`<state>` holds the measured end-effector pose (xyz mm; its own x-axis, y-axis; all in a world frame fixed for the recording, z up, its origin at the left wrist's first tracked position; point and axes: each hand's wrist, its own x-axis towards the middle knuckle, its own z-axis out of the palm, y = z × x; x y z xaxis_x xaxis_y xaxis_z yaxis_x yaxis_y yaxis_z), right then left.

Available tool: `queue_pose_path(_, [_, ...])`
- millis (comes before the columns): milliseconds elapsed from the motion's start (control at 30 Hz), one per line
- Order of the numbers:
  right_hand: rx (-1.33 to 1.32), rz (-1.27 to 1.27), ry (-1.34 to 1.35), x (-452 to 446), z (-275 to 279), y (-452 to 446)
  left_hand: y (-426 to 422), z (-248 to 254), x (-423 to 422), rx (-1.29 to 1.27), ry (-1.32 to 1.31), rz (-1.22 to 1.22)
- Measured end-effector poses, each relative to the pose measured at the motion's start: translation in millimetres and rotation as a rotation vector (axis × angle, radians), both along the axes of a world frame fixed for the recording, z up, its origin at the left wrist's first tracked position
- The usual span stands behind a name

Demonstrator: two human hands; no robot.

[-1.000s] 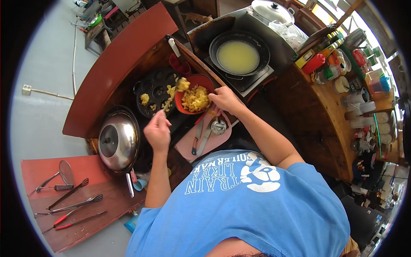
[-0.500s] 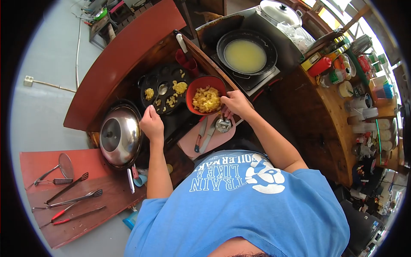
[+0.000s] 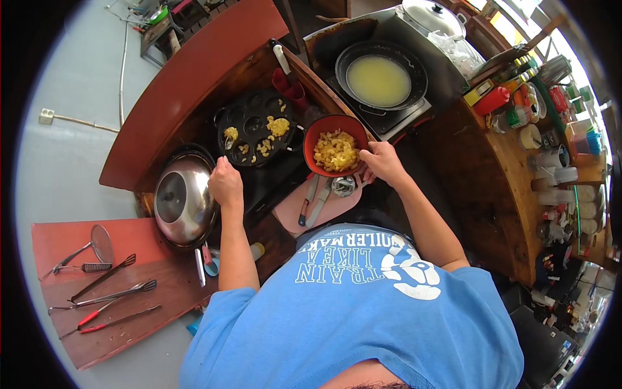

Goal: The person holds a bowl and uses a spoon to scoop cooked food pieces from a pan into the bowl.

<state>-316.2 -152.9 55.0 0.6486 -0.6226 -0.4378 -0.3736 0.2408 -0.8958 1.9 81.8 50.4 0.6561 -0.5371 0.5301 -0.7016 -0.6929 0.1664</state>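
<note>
My left hand (image 3: pixel 226 182) is closed round the handle of a spoon (image 3: pixel 228 141), whose bowl rests by the yellow food at the left of the black pan with round hollows (image 3: pixel 254 121). Clumps of yellow food (image 3: pixel 278 126) lie on and between the hollows. With my right hand (image 3: pixel 383 162) I grip the rim of a red bowl (image 3: pixel 313 135), which holds chopped yellow food (image 3: pixel 336 151). Under and in front of the bowl is a pink cutting board (image 3: pixel 337 206) with knives (image 3: pixel 319 204) and a crumpled silvery thing (image 3: pixel 343 186).
A wide pan of yellowish liquid (image 3: pixel 378 80) sits on the stove at the back. At left are a domed metal lid (image 3: pixel 184 201) and a red board (image 3: pixel 58 243) with tongs and a strainer. Bottles and jars crowd the wooden counter (image 3: pixel 502 188) at right.
The spoon has left the clump by the bowl and moved left across the pan. The red bowl, in my right hand, has shifted right, away from the pan.
</note>
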Motion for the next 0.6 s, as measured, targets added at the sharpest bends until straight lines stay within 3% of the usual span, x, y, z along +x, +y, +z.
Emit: queue_pose_path(600, [0.03,0.011,-0.016,-3.6,0.2,-3.1,-29.8,-23.4,56.2,0.295,0.02,0.059])
